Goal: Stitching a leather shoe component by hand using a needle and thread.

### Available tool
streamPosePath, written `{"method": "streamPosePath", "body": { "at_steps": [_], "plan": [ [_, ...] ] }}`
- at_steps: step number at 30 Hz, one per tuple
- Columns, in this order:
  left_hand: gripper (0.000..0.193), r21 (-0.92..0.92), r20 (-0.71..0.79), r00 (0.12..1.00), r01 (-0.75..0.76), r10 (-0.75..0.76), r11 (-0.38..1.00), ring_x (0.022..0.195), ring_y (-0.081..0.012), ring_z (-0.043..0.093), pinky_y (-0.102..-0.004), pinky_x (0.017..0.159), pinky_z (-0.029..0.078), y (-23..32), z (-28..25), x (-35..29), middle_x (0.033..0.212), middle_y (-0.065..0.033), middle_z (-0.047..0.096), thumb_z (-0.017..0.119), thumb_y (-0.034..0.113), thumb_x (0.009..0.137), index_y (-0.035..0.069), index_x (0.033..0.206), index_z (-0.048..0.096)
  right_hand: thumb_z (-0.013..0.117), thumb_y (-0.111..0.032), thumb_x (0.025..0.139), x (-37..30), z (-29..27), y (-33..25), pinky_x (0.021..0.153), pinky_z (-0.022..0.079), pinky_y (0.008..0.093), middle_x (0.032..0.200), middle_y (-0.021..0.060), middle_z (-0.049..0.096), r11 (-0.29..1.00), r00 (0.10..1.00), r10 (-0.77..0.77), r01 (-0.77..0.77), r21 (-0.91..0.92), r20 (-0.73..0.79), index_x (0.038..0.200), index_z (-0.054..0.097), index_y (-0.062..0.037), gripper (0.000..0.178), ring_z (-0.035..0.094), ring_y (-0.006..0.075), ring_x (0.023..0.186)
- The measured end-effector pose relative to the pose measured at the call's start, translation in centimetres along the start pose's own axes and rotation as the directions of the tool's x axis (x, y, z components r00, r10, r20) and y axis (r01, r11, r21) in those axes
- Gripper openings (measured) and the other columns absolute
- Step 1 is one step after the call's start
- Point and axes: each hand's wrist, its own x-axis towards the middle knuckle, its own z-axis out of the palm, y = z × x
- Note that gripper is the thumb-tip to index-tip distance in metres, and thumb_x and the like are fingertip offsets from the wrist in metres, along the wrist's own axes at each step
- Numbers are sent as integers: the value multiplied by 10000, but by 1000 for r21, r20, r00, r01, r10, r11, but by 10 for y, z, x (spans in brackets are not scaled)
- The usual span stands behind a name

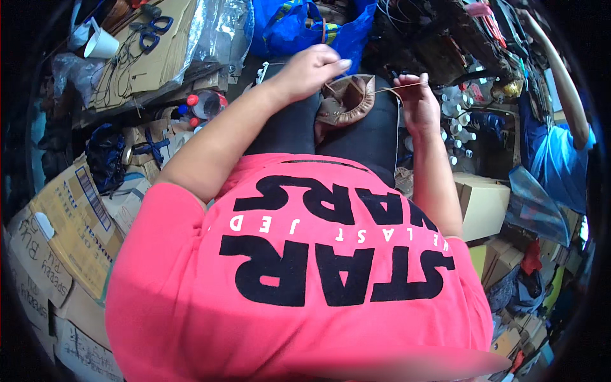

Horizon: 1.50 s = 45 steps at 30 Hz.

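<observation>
The lap (280, 130) bears a brown leather piece (358, 116), set between the thighs. At upper left, flat cardboard (170, 48) carries blue-handled scissors (153, 31), a white cup (102, 43) and clear plastic (219, 35).

Pink T-shirt (312, 267): big black block capitals, smaller white line between; nearer the body than left hand (316, 69) and right hand (420, 105).
Yellow carton (76, 219): dark print, left of both hands.
Brown cardboard (39, 264): black handwriting, farther left.

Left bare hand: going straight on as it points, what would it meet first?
The left bare hand would probably meet the shiny blue plastic bag, though depth is unclear.
</observation>
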Motion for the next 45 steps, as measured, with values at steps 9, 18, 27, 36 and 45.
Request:
{"method": "streamPosePath", "body": {
  "at_steps": [9,18,27,36,45],
  "plan": [
    [464,-957,183,797,280,-575,83,418,-120,274,-348,686,434,15,33,9,479,41,255,442,336,944,182,539,279,380,-388,960,-24,-5,-2,593,382,285,489,-19,272,920,896,177,-297,254,406,561,315,-134,478,234,112,435],
    [363,-58,-67,893,442,-445,895,678,-163,631,-283,678,494,-13,-42,-5,930,-96,649,459,331,940,21,899,644,589,-220,873,-27,-71,-27,854,446,330,1101,86,600,691,932,339,-153,-707,130,1151,558,-28,339,558,182,992],
    [309,388,257,966,-74,-31,919,881,-329,574,-394,755,478,27,36,-35,968,-124,549,688,263,736,61,937,571,686,-212,796,-14,48,-54,577,365,212,698,-47,411,420,863,143,391,-819,485,1246,520,-116,489,400,52,644],
    [255,277,360,933,-103,-3,955,881,-317,573,-397,746,465,14,37,-50,916,-124,560,675,154,725,44,916,548,654,-229,826,-24,54,-33,600,410,271,718,4,597,216,798,516,231,-949,311,844,629,-7,224,483,76,670],
    [277,129,175,977,-149,125,980,958,-239,590,-317,871,438,9,34,-4,1000,-102,614,609,144,804,58,1062,562,614,-204,849,-38,30,-9,668,440,273,741,29,580,507,914,123,277,-816,387,872,645,-11,197,550,145,705]
  ]
}}
